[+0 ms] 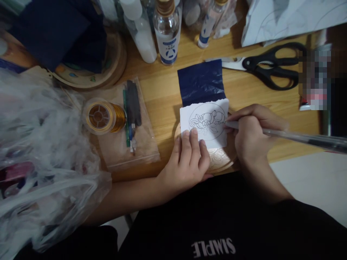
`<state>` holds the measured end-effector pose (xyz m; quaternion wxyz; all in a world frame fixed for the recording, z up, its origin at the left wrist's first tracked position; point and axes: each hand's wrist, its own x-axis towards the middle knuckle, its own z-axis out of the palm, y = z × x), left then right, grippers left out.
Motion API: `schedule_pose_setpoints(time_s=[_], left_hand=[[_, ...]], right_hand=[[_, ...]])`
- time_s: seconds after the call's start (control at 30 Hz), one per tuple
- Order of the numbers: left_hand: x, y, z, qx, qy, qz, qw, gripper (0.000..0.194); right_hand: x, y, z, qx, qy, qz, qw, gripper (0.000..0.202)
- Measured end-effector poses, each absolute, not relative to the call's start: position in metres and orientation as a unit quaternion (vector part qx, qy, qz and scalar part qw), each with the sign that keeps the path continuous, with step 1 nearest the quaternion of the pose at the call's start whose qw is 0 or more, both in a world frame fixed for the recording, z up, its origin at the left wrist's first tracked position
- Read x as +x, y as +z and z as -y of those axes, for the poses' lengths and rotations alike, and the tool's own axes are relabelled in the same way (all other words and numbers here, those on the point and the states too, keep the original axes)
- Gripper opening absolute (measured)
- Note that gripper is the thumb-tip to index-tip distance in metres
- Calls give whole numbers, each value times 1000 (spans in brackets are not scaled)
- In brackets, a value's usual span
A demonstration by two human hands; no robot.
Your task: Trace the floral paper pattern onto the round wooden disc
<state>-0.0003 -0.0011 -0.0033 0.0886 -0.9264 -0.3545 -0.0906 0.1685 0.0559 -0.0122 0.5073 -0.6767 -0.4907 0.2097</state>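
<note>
A white paper [184, 119] with a line drawing inside a circle lies over a round wooden piece [217, 159] at the table's front edge. Dark blue sheet [202, 81] sticks out from behind the paper's top edge. My left hand [187, 160] rests with its fingers apart on the lower left of the paper and holds nothing. In my right hand [251, 137] is a clear pen [295, 138], its tip on the right part of the drawing. The lower part of the wooden piece shows a drawn pattern.
Black-handled scissors [268, 65] lie behind my right hand. Bottles [168, 39] stand at the back. On the left are a spool of golden wire [104, 116], a clear bag [148, 144] with brushes, a wooden hoop [119, 61] and crumpled plastic [59, 180]. Papers [292, 21] lie back right.
</note>
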Motion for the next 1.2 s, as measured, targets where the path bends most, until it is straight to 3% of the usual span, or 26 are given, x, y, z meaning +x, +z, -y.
schedule_pose_setpoints(time_s=[1.2], left_hand=[[0,-4,0,-926,-90,350,110,76]], right_hand=[[170,-13,-56,-668,191,512,505,30]])
